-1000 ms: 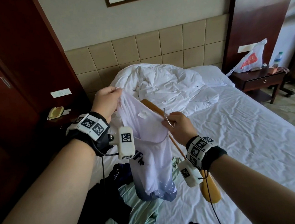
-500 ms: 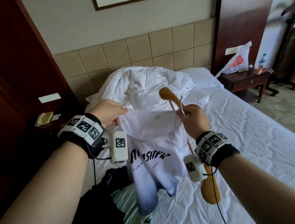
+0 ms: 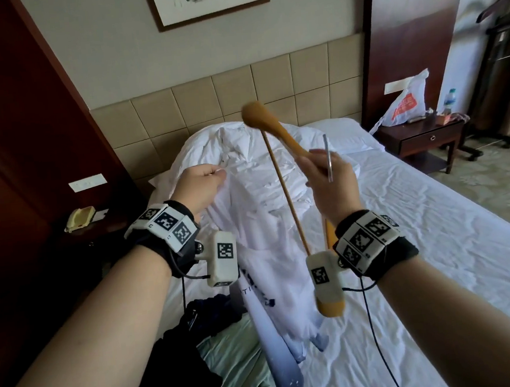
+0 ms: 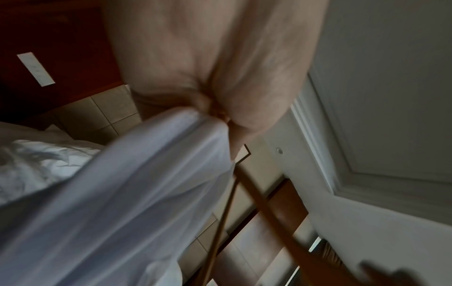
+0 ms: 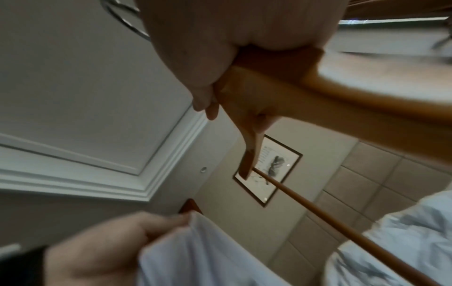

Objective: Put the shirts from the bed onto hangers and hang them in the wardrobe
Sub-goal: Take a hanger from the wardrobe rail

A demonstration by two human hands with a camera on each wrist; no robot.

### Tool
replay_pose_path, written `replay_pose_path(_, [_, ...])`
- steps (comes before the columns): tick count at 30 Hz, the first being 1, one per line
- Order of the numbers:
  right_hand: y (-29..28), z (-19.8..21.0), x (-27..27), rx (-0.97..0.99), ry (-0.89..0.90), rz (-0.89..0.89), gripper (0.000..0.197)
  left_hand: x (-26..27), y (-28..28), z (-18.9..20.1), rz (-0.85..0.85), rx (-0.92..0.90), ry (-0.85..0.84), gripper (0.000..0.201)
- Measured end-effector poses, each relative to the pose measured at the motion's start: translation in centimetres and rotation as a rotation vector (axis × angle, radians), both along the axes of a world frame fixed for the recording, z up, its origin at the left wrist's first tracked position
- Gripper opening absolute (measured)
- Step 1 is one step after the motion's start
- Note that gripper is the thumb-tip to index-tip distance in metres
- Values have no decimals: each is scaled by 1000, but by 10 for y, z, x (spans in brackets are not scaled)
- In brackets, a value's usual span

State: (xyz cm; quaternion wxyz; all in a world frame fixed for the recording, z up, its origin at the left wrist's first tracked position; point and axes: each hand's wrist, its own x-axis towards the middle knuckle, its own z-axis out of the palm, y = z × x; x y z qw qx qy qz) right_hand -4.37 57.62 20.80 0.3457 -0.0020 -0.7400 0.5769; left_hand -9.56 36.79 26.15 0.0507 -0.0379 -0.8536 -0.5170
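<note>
A white shirt (image 3: 264, 248) with dark lettering and a blue-grey hem hangs over the bed. My left hand (image 3: 200, 185) pinches it at the top edge; the left wrist view shows the white shirt (image 4: 127, 193) bunched under my left hand (image 4: 215, 116). My right hand (image 3: 329, 180) grips a wooden hanger (image 3: 269, 127) by its middle, tilted almost upright, its metal hook (image 3: 327, 156) poking above my knuckles. In the right wrist view my right hand (image 5: 220, 87) wraps the wooden hanger (image 5: 274, 92). The hanger's lower end (image 3: 330, 307) shows below my right wrist.
A dark garment (image 3: 181, 354) and a pale green one (image 3: 237, 358) lie on the white bed (image 3: 436, 239) near me. A crumpled duvet (image 3: 244, 151) is heaped at the headboard. A nightstand (image 3: 422, 141) with a plastic bag stands right; dark wood panelling (image 3: 11, 137) stands left.
My right hand has lifted the hanger up and out of the shirt's neck and let go of the shirt. The shirt now hangs from my left hand alone.
</note>
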Motion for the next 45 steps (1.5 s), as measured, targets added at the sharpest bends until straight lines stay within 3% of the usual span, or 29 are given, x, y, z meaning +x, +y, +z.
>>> replay_pose_path(5, [-19,54,27,-143,297,108,13,3,3,-4,16,-76,-38,14])
replay_pose_path(11, [-35,88,42,-273,545,222,26,5,-6,2,-35,-127,-85,18])
replay_pose_path(18, [-50,111,53,-284,682,241,37,3,-23,28,-27,63,-190,37])
replay_pose_path(21, [-58,118,62,-268,744,248,37,17,-21,50,-48,220,-274,20])
replay_pose_path(25, [-71,110,57,-310,688,351,32,20,-28,76,-115,377,-351,24])
replay_pose_path(27, [-75,94,43,-214,692,361,34,21,-34,88,-73,411,-323,23])
replay_pose_path(30, [-75,77,32,-272,530,375,34,17,-45,93,3,501,-302,28])
replay_pose_path(38, [-48,47,14,-460,169,503,28,-2,-59,72,135,606,-281,27])
replay_pose_path(45, [-23,32,6,-354,-33,532,21,-17,-67,44,216,636,-280,17])
